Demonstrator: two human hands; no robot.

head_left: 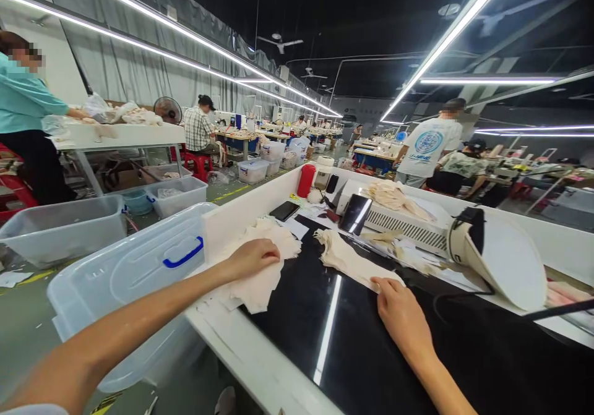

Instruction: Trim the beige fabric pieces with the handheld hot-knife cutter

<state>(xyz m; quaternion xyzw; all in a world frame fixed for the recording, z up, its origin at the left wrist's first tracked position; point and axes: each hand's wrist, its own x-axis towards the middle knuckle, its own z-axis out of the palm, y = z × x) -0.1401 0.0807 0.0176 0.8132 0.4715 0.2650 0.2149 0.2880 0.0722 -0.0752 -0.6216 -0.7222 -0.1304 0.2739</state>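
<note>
My left hand [257, 256] is closed over a loose pile of cream fabric pieces [260, 288] at the left side of the glossy black tabletop [297, 341]. Its curled fingers rest at the top of the pile; whether a piece is pinched in them is hidden. My right hand [401, 307] grips the near end of a stack of cream fabric pieces [346, 254] lying on the black surface. The far end of that stack looks ruffled and layered. Between the two hands, bare black surface shows with a light reflected in it.
A dark phone [284, 211] and another phone-like device [356, 213] lie at the back, near a vented white machine [394, 217] with fabric on top. A white lamp-like shade [505, 260] stands right. A lidded plastic bin [139, 279] is left of the table. Several people work beyond.
</note>
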